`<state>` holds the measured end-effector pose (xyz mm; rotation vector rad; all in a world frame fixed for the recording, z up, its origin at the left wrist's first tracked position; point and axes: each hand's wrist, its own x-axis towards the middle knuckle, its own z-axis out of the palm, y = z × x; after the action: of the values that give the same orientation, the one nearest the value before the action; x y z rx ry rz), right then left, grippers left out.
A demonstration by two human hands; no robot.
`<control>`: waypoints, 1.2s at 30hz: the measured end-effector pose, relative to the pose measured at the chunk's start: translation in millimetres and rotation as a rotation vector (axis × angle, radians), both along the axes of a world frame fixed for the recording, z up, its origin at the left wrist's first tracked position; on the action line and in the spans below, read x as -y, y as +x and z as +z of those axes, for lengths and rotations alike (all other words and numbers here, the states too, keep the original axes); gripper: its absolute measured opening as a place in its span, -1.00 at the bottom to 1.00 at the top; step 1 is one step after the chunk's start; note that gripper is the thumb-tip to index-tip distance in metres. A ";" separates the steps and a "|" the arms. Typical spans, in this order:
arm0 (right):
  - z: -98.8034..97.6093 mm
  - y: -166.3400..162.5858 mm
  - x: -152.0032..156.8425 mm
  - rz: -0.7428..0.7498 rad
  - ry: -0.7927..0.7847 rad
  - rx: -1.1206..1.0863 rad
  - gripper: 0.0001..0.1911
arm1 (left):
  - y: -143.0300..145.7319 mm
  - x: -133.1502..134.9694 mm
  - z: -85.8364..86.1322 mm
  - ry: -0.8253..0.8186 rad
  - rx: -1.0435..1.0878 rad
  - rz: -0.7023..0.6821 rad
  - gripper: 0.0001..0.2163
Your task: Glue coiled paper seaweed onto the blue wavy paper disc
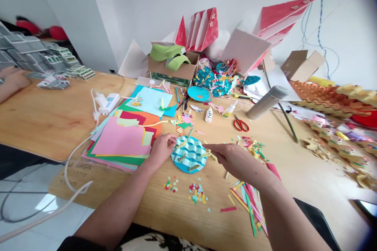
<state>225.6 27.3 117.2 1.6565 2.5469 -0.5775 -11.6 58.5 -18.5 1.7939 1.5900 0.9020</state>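
A round blue paper disc (192,170) lies on the table, with pale blue wavy paper strips across it and twisted yellowish strips along its edge. My left hand (162,148) is at its upper left rim, fingers curled together on the edge. At the right rim is my right hand (232,157), index finger stretched out over the disc, other fingers folded. A twisted yellow paper strip (209,153) shows under that hand; the thumb's grip is partly hidden. Colourful paper fish cutouts (182,124) lie just beyond the disc.
Left is a stack of coloured paper (122,137). Beyond stand glue bottles (209,115), red-handled scissors (241,124) and a steel flask (266,102). Paper strips (250,208) and small paper bits (198,193) lie nearer. A white cable (70,180) hangs at left; another person's hand (13,80) is far left.
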 end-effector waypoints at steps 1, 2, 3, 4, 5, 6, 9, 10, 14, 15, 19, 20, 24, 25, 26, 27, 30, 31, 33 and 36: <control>-0.4 4.4 5.3 -0.031 0.006 -0.006 -0.53 | -1.0 0.1 0.0 0.004 0.005 0.004 -0.76; -1.5 9.0 10.6 -0.064 0.013 -0.014 -0.53 | -2.0 0.5 0.3 0.008 0.009 0.007 -0.76; -3.3 13.8 15.8 -0.095 0.020 -0.026 -0.53 | -2.9 1.0 0.7 0.011 0.011 0.007 -0.76; -5.9 18.8 20.9 -0.121 0.030 -0.047 -0.54 | -3.7 1.6 1.3 0.017 0.010 0.006 -0.76; -9.1 23.8 25.9 -0.139 0.043 -0.070 -0.55 | -4.2 2.4 1.9 0.025 0.006 0.005 -0.77; -13.0 28.9 30.6 -0.151 0.055 -0.093 -0.55 | -4.4 3.2 2.4 0.038 -0.002 0.004 -0.77; -25.7 42.3 43.8 -0.197 0.061 -0.159 -0.55 | -3.8 5.5 4.0 0.087 -0.045 0.000 -0.80; -29.4 45.8 48.0 -0.222 0.058 -0.182 -0.55 | -3.4 6.2 4.4 0.099 -0.057 -0.002 -0.82; -36.6 54.3 62.5 -0.330 0.068 -0.244 -0.56 | -3.0 8.2 4.9 0.158 -0.066 0.015 -0.85; -36.9 55.4 64.7 -0.348 0.070 -0.255 -0.56 | -3.2 8.3 4.8 0.191 -0.055 0.034 -0.84; -40.4 58.3 60.2 -0.405 0.111 -0.280 -0.60 | -3.1 8.0 5.4 0.397 0.075 0.111 -0.75; -42.8 58.3 55.3 -0.416 0.131 -0.278 -0.62 | -2.7 8.0 6.1 0.442 0.104 0.129 -0.71; -55.8 52.2 24.0 -0.417 0.132 -0.220 -0.70 | -0.9 10.1 9.7 0.539 0.201 0.201 -0.63; -59.0 49.3 15.0 -0.417 0.107 -0.181 -0.72 | -0.7 10.8 10.2 0.551 0.237 0.215 -0.62; -62.0 46.2 6.2 -0.418 0.083 -0.145 -0.74 | -0.6 11.4 10.4 0.560 0.273 0.226 -0.61; -64.9 43.0 -1.9 -0.414 0.062 -0.106 -0.75 | -0.7 11.9 10.4 0.565 0.303 0.234 -0.60; -74.2 35.1 -20.6 -0.390 0.020 -0.015 -0.79 | -1.0 12.5 9.7 0.571 0.326 0.247 -0.61; -77.5 33.2 -24.6 -0.376 0.007 0.011 -0.81 | -1.0 12.5 9.3 0.571 0.321 0.245 -0.62; -83.9 30.4 -29.5 -0.348 -0.019 0.050 -0.83 | -0.8 12.4 8.5 0.568 0.306 0.238 -0.62; -90.8 29.8 -32.3 -0.313 -0.048 0.064 -0.87 | -0.3 12.4 7.3 0.580 0.291 0.234 -0.62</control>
<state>255.4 59.5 26.4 2.0362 2.2264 -0.5859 -11.9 46.2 -11.1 1.7378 1.4576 1.7932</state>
